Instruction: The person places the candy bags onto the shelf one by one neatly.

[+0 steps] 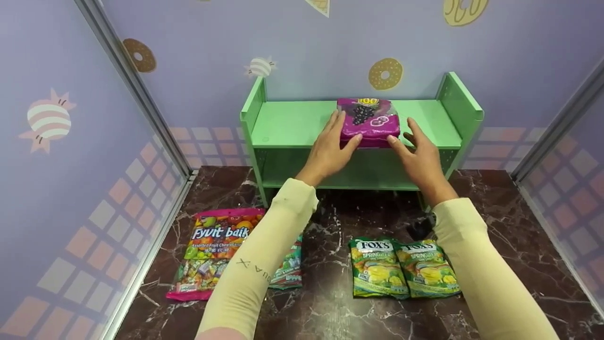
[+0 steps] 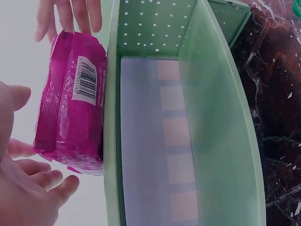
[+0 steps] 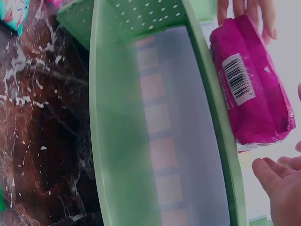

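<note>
Left hand, right hand: both hands spread, flanking purple bag on green shelf, forearms outstretched.

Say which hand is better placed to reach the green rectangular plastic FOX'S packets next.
Probably the right hand: the FOX'S packets lie on its side of the dark marbled surface; the left hand is farther across.

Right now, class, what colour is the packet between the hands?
The packet is mostly magenta, clearest in the head view.
</note>
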A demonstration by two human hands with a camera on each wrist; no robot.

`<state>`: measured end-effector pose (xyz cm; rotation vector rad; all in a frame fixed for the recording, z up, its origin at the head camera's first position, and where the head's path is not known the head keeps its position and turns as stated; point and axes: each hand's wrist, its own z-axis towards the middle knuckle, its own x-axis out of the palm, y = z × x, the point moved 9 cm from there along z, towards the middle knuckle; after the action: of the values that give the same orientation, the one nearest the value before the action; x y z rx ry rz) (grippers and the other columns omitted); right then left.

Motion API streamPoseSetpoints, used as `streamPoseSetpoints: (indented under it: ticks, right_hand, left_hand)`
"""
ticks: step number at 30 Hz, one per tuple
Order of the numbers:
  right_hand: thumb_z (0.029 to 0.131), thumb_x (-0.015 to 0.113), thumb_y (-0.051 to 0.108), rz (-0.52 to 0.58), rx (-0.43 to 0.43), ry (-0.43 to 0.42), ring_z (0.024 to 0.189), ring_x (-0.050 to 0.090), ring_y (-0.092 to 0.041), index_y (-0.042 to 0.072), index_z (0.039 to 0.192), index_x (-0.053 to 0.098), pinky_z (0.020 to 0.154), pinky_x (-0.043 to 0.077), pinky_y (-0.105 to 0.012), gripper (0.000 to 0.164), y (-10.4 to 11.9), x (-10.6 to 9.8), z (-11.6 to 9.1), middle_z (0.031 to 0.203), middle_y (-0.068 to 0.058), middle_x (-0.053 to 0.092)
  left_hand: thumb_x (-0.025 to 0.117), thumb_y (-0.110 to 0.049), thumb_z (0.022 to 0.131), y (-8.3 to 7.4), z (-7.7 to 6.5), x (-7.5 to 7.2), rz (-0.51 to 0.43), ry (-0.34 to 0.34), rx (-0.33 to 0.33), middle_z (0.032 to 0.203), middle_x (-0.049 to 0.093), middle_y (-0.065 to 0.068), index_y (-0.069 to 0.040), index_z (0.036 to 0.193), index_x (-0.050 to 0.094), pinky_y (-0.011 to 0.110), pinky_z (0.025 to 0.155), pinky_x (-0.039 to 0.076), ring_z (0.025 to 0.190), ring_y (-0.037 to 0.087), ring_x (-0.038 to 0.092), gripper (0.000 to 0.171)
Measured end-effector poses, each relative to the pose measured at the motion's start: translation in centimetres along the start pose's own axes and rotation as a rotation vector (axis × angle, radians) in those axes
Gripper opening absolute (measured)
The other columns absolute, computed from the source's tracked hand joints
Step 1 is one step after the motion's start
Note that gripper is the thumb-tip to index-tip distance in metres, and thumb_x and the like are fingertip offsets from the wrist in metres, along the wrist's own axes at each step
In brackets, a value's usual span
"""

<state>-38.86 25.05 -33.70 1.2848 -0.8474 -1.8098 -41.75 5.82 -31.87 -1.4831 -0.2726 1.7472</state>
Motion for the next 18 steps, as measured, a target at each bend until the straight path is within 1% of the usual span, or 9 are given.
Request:
streamPoseSetpoints:
  ticks: [2, 5, 10, 14, 18]
  right_hand:
    - [0.092, 0.057, 0.053, 0.000, 0.005, -0.002, 0.142, 0.037, -0.030, 0.021, 0.156, 0.020, 0.111, 0.039, -0.046, 0.081, -0.2, -0.3, -0.5, 0.161, -0.005, 0.024]
    - [0.092, 0.056, 0.054, -0.003, 0.002, -0.002, 0.142, 0.037, -0.029, 0.022, 0.156, 0.019, 0.111, 0.038, -0.047, 0.080, -0.5, -0.7, -1.1, 0.161, -0.005, 0.023]
    - [0.094, 0.054, 0.051, 0.007, -0.002, -0.021, 0.143, 0.036, -0.027, 0.021, 0.156, 0.020, 0.112, 0.037, -0.046, 0.077, -0.9, -1.2, -1.9, 0.161, -0.005, 0.024]
    - [0.095, 0.054, 0.050, 0.001, -0.001, -0.030, 0.142, 0.038, -0.027, 0.019, 0.156, 0.022, 0.112, 0.037, -0.046, 0.075, -1.3, -1.2, -2.3, 0.159, -0.008, 0.028]
    - [0.095, 0.053, 0.050, -0.016, -0.006, -0.040, 0.140, 0.040, -0.029, 0.017, 0.155, 0.023, 0.113, 0.035, -0.047, 0.075, -1.5, -1.5, -2.8, 0.157, -0.012, 0.032]
  left_hand:
    - [0.046, -0.047, 0.099, -0.2, -0.3, -0.1, -0.003, -0.019, 0.019, 0.165, 0.011, 0.003, -0.013, 0.156, 0.017, 0.036, 0.122, 0.018, 0.151, 0.018, 0.015, 0.072]
    - [0.048, -0.043, 0.100, -0.5, -0.6, -0.3, -0.009, -0.061, 0.054, 0.163, 0.017, 0.004, -0.012, 0.155, 0.022, 0.035, 0.122, 0.020, 0.150, 0.017, 0.019, 0.069]
    - [0.050, -0.035, 0.100, -1.1, -1.1, -0.5, -0.004, -0.132, 0.130, 0.159, 0.029, 0.007, -0.008, 0.152, 0.032, 0.032, 0.121, 0.022, 0.148, 0.019, 0.027, 0.061]
    - [0.051, -0.031, 0.100, -1.7, -1.6, -0.6, 0.028, -0.196, 0.183, 0.156, 0.036, 0.009, -0.006, 0.148, 0.039, 0.035, 0.121, 0.022, 0.147, 0.022, 0.028, 0.056]
    - [0.051, -0.029, 0.100, -2.6, -2.3, -0.6, 0.068, -0.268, 0.254, 0.153, 0.042, 0.005, -0.006, 0.144, 0.045, 0.038, 0.119, 0.027, 0.146, 0.022, 0.030, 0.050]
